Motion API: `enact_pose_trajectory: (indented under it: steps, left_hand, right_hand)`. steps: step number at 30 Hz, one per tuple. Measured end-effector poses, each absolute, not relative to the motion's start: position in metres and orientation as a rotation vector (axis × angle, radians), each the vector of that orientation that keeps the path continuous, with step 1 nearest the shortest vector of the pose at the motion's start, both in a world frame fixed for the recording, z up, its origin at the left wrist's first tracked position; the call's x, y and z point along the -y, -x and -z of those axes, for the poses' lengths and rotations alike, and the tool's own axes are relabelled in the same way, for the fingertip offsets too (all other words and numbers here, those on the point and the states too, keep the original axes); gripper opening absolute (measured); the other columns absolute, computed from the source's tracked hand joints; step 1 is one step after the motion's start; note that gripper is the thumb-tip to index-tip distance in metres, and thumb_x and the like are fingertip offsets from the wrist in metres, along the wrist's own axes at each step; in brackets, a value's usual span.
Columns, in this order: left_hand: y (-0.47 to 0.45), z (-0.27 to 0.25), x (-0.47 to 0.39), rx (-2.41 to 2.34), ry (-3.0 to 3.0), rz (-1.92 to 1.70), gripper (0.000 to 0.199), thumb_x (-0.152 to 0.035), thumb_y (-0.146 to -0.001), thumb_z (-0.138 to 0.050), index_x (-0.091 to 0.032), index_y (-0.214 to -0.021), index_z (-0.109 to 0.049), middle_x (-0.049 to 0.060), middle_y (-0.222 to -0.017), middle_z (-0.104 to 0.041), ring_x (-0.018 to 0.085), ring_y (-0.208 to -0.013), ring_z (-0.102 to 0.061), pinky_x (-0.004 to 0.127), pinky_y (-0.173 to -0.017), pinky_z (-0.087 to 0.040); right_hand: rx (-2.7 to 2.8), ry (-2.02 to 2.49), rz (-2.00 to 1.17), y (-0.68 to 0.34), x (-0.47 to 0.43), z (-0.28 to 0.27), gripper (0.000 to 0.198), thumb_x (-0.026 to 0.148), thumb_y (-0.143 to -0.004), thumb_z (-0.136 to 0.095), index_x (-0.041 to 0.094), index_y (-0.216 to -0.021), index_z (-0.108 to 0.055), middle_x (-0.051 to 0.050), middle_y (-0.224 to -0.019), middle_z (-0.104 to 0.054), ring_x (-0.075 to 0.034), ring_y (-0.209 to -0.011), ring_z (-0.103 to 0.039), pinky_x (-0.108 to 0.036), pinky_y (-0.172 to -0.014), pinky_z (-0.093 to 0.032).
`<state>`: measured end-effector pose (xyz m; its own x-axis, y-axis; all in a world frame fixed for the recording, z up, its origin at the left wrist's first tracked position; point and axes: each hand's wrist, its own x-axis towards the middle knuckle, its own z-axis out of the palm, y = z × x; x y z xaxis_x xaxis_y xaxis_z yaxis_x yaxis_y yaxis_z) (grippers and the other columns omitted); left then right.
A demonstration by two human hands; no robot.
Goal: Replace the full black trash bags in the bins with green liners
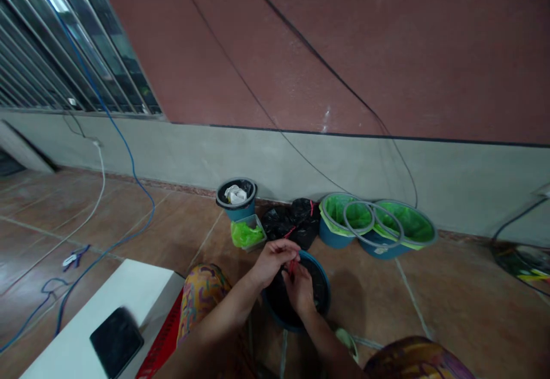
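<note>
"What are those hands busy with?"

"A red strip [293,267], right over the blue-rimmed bin [326,281]. The bin stands on the tiled floor [210,210], out from its wall-side edge, where a black bag [307,227] lies."

"Who has hold of it?"

"The right hand [301,288] looks to be pinching it between thumb and fingers. The left hand [271,260] has its fingertips drawn together just above; whether they grip the strip too, I can't tell from here."

"How would you go about it?"

"Pinch near the very tips, so the strip can't slide, and work low over the bin's middle. If it's thin plastic, I'd pull gently and evenly; one hard tug could tear it or tip the bin."

"And the knees [200,290]?"

"One either side, handy for bracing it, I'd judge."
</note>
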<state>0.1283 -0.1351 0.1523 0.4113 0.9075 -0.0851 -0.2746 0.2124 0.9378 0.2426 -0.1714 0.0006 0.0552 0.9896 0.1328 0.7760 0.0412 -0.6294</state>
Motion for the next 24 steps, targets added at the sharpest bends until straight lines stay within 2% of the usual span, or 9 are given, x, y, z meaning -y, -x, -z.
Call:
enact_pose_trajectory:
  steps: [3,5,11,14,18,20,24]
  left_hand:
    - [-0.13,-0.148,0.138,-0.787,-1.084,-0.934,0.021,-0.03,-0.069,-0.074,-0.013,-0.082,-0.071,0.002,-0.066,-0.067,0.01,-0.057,-0.055,0.022,-0.055,-0.036]
    - [-0.13,-0.145,0.14,-0.813,-1.095,-0.942,0.02,-0.029,-0.069,-0.074,-0.013,-0.081,-0.071,0.003,-0.066,-0.067,0.01,-0.058,-0.055,0.021,-0.056,-0.036]
    - [-0.128,-0.148,0.14,-0.812,-1.05,-0.982,0.018,-0.027,-0.071,-0.072,-0.014,-0.083,-0.071,0.002,-0.067,-0.067,0.009,-0.057,-0.052,0.021,-0.056,-0.037]
    - [-0.13,-0.15,0.143,-0.797,-1.054,-0.963,0.017,-0.026,-0.072,-0.071,-0.013,-0.083,-0.071,0.002,-0.067,-0.067,0.009,-0.059,-0.055,0.021,-0.057,-0.038]
    - [-0.129,-0.146,0.147,-0.818,-1.08,-0.956,0.018,-0.027,-0.071,-0.072,-0.013,-0.081,-0.071,0.003,-0.067,-0.068,0.01,-0.06,-0.056,0.021,-0.058,-0.038]
    - [-0.127,-0.145,0.148,-0.834,-1.083,-0.95,0.018,-0.028,-0.071,-0.072,-0.013,-0.081,-0.071,0.003,-0.068,-0.069,0.011,-0.062,-0.057,0.021,-0.058,-0.038]
    - [-0.126,-0.147,0.147,-0.824,-1.09,-0.928,0.021,-0.03,-0.072,-0.071,-0.014,-0.085,-0.071,0.003,-0.071,-0.069,0.011,-0.062,-0.057,0.022,-0.059,-0.039]
  right_hand:
    - [1.798,1.907,-0.655,-0.247,0.177,0.007,0.037,0.027,-0.094,-0.032,0.014,-0.098,-0.066,-0.012,-0.096,-0.07,-0.02,-0.093,-0.065,-0.031,-0.084,-0.044]
    - [1.804,1.991,-0.724,-0.252,0.182,0.01,0.038,0.025,-0.094,-0.029,0.014,-0.096,-0.066,-0.012,-0.094,-0.07,-0.02,-0.09,-0.066,-0.03,-0.079,-0.045]
    - [1.776,1.927,-0.513,-0.246,0.178,-0.006,0.035,0.035,-0.092,-0.041,0.017,-0.113,-0.062,-0.012,-0.114,-0.067,-0.024,-0.108,-0.06,-0.035,-0.093,-0.041]
    - [1.782,1.882,-0.535,-0.24,0.176,-0.008,0.037,0.031,-0.094,-0.033,0.015,-0.11,-0.063,-0.013,-0.109,-0.068,-0.022,-0.105,-0.061,-0.034,-0.092,-0.041]
    - [1.826,2.006,-0.756,-0.246,0.184,0.004,0.041,0.026,-0.095,-0.027,0.014,-0.101,-0.066,-0.014,-0.099,-0.071,-0.022,-0.094,-0.065,-0.033,-0.082,-0.044]
    - [1.827,2.041,-0.792,-0.251,0.186,0.006,0.041,0.026,-0.095,-0.028,0.015,-0.102,-0.066,-0.013,-0.101,-0.07,-0.023,-0.096,-0.065,-0.033,-0.082,-0.045]
    - [1.795,1.994,-0.65,-0.25,0.181,-0.004,0.037,0.031,-0.093,-0.036,0.016,-0.113,-0.063,-0.013,-0.113,-0.067,-0.024,-0.107,-0.061,-0.034,-0.091,-0.043]
